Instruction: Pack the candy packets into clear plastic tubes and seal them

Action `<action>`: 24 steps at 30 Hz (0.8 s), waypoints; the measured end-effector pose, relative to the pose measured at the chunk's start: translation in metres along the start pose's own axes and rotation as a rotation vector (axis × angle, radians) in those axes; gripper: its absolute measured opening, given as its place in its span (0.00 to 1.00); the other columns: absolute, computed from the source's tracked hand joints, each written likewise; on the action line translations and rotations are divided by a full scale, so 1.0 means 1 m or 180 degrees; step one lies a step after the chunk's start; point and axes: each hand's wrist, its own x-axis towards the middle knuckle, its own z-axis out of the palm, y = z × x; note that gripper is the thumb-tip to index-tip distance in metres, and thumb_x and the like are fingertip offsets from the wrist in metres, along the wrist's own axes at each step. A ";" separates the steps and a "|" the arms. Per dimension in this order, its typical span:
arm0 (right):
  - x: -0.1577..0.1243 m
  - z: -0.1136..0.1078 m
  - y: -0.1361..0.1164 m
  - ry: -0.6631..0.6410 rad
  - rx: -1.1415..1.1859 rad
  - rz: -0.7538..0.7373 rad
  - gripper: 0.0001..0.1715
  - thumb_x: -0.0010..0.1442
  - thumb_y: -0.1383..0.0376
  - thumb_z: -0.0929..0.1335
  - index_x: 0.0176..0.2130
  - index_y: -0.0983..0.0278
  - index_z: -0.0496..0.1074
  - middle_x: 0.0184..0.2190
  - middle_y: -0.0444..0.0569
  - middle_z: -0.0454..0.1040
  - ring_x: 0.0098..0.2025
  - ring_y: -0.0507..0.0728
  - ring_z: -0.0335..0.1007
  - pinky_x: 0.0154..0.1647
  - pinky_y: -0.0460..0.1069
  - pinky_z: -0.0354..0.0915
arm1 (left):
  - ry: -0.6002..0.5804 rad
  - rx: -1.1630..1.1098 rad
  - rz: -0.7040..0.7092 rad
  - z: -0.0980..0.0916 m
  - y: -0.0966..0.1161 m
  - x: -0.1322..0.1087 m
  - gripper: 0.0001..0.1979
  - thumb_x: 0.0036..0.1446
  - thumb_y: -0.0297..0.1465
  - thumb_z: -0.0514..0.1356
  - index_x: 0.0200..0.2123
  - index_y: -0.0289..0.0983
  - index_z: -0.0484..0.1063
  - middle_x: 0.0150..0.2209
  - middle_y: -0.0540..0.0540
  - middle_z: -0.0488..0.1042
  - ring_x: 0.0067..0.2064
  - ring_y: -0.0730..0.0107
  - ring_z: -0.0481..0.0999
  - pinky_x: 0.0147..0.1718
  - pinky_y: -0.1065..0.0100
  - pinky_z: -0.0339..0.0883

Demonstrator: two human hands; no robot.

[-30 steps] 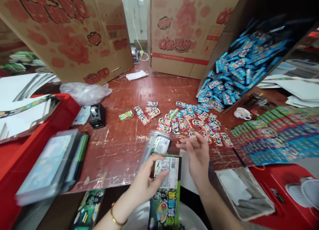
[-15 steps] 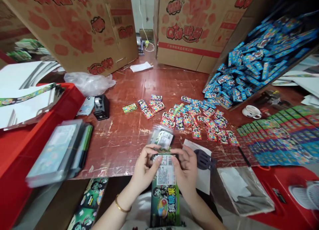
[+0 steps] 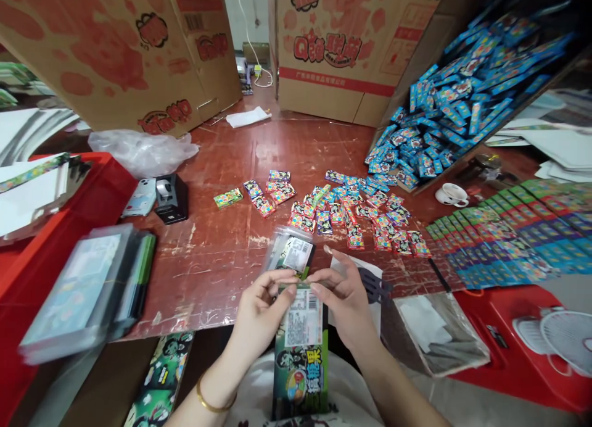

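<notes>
A long black-and-green candy bag (image 3: 301,377) with a white printed label lies upright before my body, its top edge pinched between both hands. My left hand (image 3: 264,306) grips the left part of that edge, thumb over the label, with a gold bangle on the wrist. My right hand (image 3: 348,303) pinches the right part with thumb and fingertips, while one finger sticks up and away. Just beyond my fingers, a second labelled bag (image 3: 296,254) in clear plastic lies on the red table (image 3: 208,260). What sits inside the held bag cannot be seen.
Small candy packets (image 3: 354,236) are scattered mid-table. A tipped carton spills blue packets (image 3: 435,124) at the right, near a white cup (image 3: 452,195) and rows of colourful packets (image 3: 504,242). Stacked plastic sleeves (image 3: 83,285) and a black box (image 3: 171,198) are at left. Large cartons (image 3: 333,63) stand behind.
The view has shifted slightly, so the table things appear further left. One right-hand finger has lifted away from the bag's top edge. Both hands still pinch the bag.
</notes>
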 end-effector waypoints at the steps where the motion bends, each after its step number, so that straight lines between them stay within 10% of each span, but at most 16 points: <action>1: 0.003 -0.002 -0.002 -0.0002 0.0121 0.0140 0.36 0.49 0.67 0.73 0.52 0.58 0.54 0.31 0.43 0.77 0.35 0.55 0.74 0.38 0.50 0.67 | 0.0021 -0.0063 -0.0096 0.002 0.001 0.002 0.12 0.51 0.36 0.63 0.38 0.36 0.72 0.33 0.46 0.78 0.34 0.66 0.76 0.32 0.68 0.70; 10: 0.006 -0.019 0.011 0.0291 0.0176 0.0171 0.32 0.49 0.64 0.74 0.49 0.60 0.58 0.29 0.44 0.79 0.35 0.58 0.75 0.39 0.53 0.68 | 0.0095 0.0864 0.0877 0.019 -0.018 0.003 0.08 0.60 0.34 0.55 0.31 0.38 0.70 0.39 0.46 0.72 0.44 0.65 0.72 0.45 0.65 0.63; 15: -0.016 -0.014 0.024 0.0760 -0.0735 -0.0575 0.22 0.57 0.64 0.69 0.49 0.60 0.59 0.35 0.48 0.78 0.40 0.58 0.74 0.45 0.55 0.67 | -0.0198 0.0307 0.0269 0.022 -0.031 -0.001 0.10 0.55 0.35 0.61 0.39 0.41 0.63 0.35 0.50 0.72 0.35 0.68 0.73 0.34 0.68 0.68; 20: 0.009 -0.023 0.008 0.0405 -0.1137 -0.0941 0.07 0.56 0.63 0.69 0.38 0.60 0.69 0.40 0.49 0.72 0.44 0.56 0.69 0.44 0.52 0.65 | -0.0075 0.0348 0.0083 0.020 -0.032 0.003 0.14 0.52 0.36 0.63 0.38 0.40 0.62 0.31 0.52 0.71 0.29 0.71 0.72 0.30 0.68 0.67; 24: 0.042 -0.026 -0.023 -0.0709 -0.1440 -0.0640 0.08 0.53 0.61 0.71 0.26 0.61 0.70 0.30 0.45 0.70 0.34 0.54 0.67 0.35 0.49 0.65 | -0.0108 0.0367 0.0058 0.021 -0.027 0.005 0.14 0.52 0.36 0.63 0.37 0.40 0.62 0.29 0.54 0.70 0.26 0.72 0.70 0.28 0.69 0.66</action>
